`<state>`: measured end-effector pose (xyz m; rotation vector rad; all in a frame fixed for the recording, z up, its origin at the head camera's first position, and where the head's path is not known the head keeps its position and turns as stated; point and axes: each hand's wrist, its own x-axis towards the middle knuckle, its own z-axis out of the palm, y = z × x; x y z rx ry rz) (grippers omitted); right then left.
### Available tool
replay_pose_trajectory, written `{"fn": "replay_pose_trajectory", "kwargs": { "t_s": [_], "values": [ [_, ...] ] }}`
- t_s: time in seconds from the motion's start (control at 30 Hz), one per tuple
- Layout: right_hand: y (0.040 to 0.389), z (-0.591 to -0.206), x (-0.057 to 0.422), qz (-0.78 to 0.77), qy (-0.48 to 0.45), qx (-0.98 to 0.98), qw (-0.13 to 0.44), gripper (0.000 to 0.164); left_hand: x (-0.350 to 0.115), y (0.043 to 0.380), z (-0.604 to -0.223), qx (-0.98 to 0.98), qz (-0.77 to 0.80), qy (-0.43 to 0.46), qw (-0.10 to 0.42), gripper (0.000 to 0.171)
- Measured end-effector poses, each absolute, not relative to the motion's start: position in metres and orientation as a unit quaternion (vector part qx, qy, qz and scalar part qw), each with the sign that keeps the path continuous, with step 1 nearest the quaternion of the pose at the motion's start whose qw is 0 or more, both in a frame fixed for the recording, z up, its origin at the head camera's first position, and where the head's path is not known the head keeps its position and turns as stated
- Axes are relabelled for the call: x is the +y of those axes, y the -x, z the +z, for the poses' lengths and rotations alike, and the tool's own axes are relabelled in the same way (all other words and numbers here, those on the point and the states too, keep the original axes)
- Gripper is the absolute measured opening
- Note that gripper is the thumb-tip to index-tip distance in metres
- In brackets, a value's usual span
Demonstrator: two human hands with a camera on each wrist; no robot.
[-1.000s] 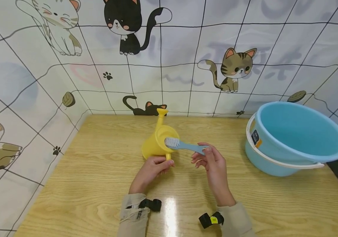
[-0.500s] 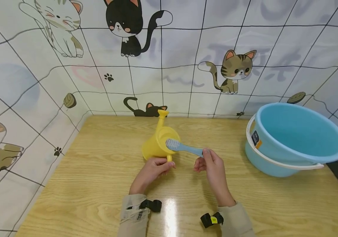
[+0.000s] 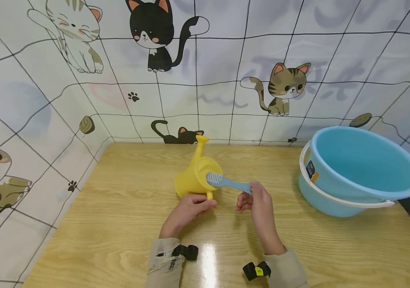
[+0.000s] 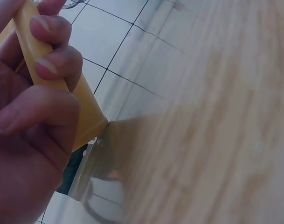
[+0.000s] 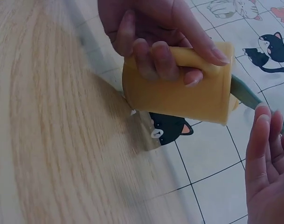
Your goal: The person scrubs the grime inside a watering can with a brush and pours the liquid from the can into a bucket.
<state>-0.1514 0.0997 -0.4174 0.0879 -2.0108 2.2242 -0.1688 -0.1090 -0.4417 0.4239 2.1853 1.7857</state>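
A yellow watering can [image 3: 190, 180] is tilted over the wooden table, its opening turned toward the right and its spout pointing at the back wall. My left hand [image 3: 190, 210] grips its handle, with fingers curled round it in the left wrist view. In the right wrist view the can's handle [image 5: 193, 58] shows inside those fingers. My right hand [image 3: 260, 210] pinches the end of a light blue brush [image 3: 234, 184] between thumb and fingers. The brush's white bristles [image 3: 214, 179] lie at the can's opening. From the right wrist side, the can hides the brush head.
A large light blue bucket [image 3: 334, 192] with a white handle [image 3: 352, 203] stands at the right of the wooden table [image 3: 100, 236]. A tile-patterned wall covering [image 3: 219, 96] with cartoon cats closes off the back and both sides.
The brush head has shifted slightly right and down across the can's opening. The can and my left hand have moved slightly right in the view. My right fingers have drawn in on the brush handle.
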Motion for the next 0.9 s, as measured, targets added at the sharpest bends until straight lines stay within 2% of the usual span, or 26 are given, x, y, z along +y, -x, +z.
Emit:
{"fn": "replay_pose_trajectory", "kwargs": {
  "t_s": [0.1,0.33,0.43,0.67,0.8,0.9],
  "values": [
    [0.15,-0.415,0.099,0.743,-0.047,-0.664,0.072,0.054,-0.107,0.165,-0.43,0.763,0.611,-0.157,0.143,0.039],
    [0.148,-0.41,0.099,0.759,-0.118,-0.634,0.088,0.041,-0.105,0.164,-0.423,0.77,0.599,-0.164,0.144,0.039],
    [0.149,-0.414,0.1,0.762,-0.133,-0.627,0.091,0.042,-0.104,0.163,-0.423,0.77,0.599,-0.16,0.148,0.039],
    [0.15,-0.417,0.099,0.738,-0.073,-0.667,0.067,0.054,-0.105,0.166,-0.432,0.765,0.607,-0.16,0.141,0.041],
    [0.15,-0.417,0.097,0.72,-0.047,-0.692,0.039,0.053,-0.105,0.171,-0.446,0.769,0.604,-0.162,0.132,0.041],
    [0.148,-0.419,0.093,0.699,-0.069,-0.712,0.013,0.051,-0.103,0.173,-0.452,0.778,0.591,-0.169,0.129,0.043]
  ]
}}
